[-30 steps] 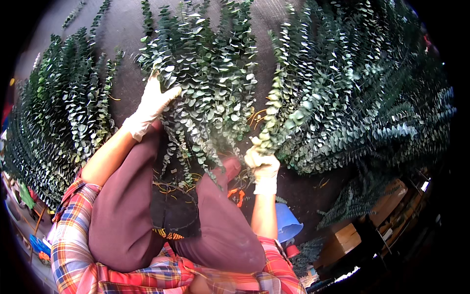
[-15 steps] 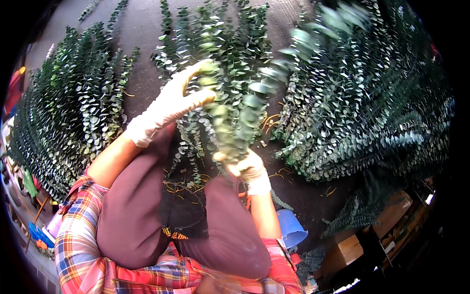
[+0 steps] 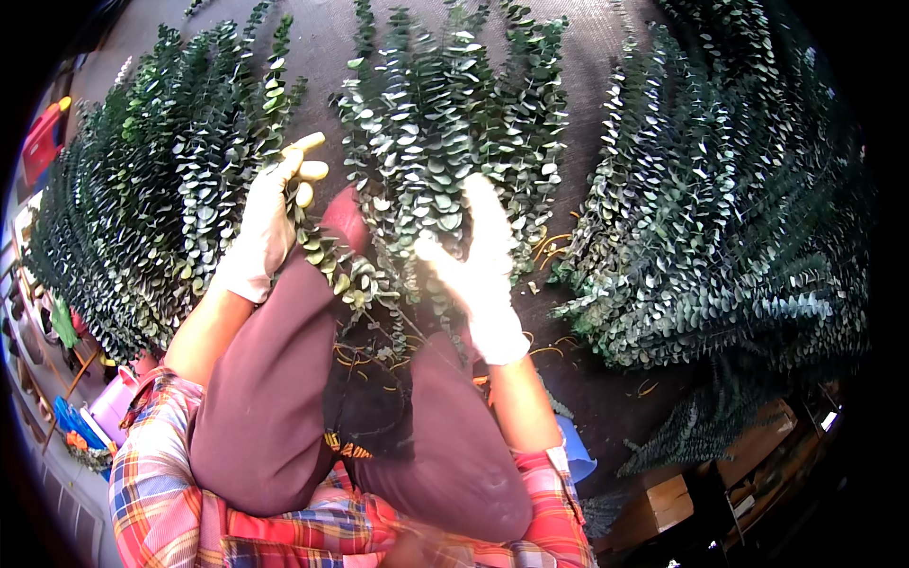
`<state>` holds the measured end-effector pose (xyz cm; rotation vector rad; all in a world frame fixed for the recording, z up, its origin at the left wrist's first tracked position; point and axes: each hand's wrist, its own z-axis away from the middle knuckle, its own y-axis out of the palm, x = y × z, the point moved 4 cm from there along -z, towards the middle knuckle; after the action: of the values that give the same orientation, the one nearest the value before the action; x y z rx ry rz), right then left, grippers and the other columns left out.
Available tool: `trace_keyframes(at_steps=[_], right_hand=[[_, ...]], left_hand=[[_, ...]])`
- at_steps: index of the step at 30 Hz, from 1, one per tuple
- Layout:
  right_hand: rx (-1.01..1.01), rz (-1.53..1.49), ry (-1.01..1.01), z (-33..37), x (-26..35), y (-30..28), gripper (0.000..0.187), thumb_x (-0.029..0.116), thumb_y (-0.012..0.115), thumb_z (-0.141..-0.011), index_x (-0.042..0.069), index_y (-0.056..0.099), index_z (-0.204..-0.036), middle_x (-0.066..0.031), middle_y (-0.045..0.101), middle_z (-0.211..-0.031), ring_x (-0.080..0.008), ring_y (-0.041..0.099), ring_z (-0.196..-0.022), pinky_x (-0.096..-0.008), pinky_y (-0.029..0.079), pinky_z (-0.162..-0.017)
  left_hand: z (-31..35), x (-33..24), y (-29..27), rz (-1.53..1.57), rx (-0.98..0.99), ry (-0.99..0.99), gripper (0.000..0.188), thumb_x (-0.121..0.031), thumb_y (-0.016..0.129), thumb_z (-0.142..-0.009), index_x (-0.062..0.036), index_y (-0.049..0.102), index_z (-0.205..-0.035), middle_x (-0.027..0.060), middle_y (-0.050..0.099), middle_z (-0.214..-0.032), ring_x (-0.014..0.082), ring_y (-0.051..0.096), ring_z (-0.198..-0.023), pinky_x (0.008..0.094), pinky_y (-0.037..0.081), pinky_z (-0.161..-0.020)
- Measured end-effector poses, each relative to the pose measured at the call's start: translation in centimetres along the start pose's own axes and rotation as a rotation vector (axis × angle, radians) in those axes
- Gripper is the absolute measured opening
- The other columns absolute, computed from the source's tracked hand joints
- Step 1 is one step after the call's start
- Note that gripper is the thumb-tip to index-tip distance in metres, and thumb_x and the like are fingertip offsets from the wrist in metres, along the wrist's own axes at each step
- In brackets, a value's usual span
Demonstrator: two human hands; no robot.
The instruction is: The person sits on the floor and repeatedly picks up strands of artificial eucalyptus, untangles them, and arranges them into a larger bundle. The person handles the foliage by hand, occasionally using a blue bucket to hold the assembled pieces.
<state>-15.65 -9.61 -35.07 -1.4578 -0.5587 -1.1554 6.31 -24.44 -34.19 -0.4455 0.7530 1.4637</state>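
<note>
My left hand (image 3: pixel 265 222), in a pale glove, is closed around a leafy eucalyptus stem (image 3: pixel 327 254) beside the left pile. The stem's lower leaves hang over my left knee. My right hand (image 3: pixel 481 270), also gloved and bright with glare, has its thumb and fingers apart, with nothing visible between them. It is over the lower part of the middle eucalyptus bunch (image 3: pixel 445 123), whose stems lie spread on the dark ground. Whether the palm touches those leaves, I cannot tell.
A dense eucalyptus pile (image 3: pixel 142 199) lies at the left, and a larger pile (image 3: pixel 710 227) fills the right. Near my right forearm stands a blue bucket (image 3: pixel 576 452). Cardboard boxes (image 3: pixel 668 504) are at the lower right. Yellow rubber bands (image 3: pixel 551 248) lie scattered about.
My left hand has moved left and closed around a eucalyptus stem. My right hand, earlier closed on blurred stems near my knee, has moved up and opened.
</note>
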Motion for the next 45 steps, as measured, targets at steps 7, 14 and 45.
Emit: trace_keyframes(at_steps=[7,14,45], right_hand=[[0.14,0.692,0.29,-3.1,-3.3,2.3,0.106,0.043,0.078,-0.065,0.009,0.021,-0.148,-0.0189,0.019,-0.153,-0.0443,0.021,-0.138,-0.0585,0.022,-0.11],[-0.311,-0.104,0.582,-1.5,-11.7,-7.5,0.072,0.001,0.068,-0.072,-0.001,0.039,-0.138,-0.0174,0.051,-0.131,-0.024,0.052,-0.116,-0.0327,0.038,-0.103],[-0.063,-0.223,0.32,-5.8,-5.8,1.0,0.034,0.012,0.057,-0.09,0.0,0.058,-0.122,-0.0135,0.066,-0.112,-0.0207,0.065,-0.098,-0.0293,0.05,-0.087]], left_hand=[[-1.3,2.8,0.8,-0.119,0.128,0.01,0.038,-0.029,0.052,-0.097,0.0004,0.058,-0.121,0.0082,0.071,-0.099,0.0015,0.044,-0.058,0.0149,0.035,-0.054],[-1.6,3.3,0.0,-0.149,0.136,-0.024,0.042,-0.031,0.048,-0.096,-0.0037,0.057,-0.126,0.0033,0.068,-0.102,0.0016,0.037,-0.061,0.016,0.031,-0.055],[-2.7,6.9,11.2,-0.016,0.691,-0.212,0.064,-0.043,0.051,-0.096,-0.0053,0.033,-0.144,0.0131,0.041,-0.142,0.0203,0.046,-0.124,0.0342,0.035,-0.105]])
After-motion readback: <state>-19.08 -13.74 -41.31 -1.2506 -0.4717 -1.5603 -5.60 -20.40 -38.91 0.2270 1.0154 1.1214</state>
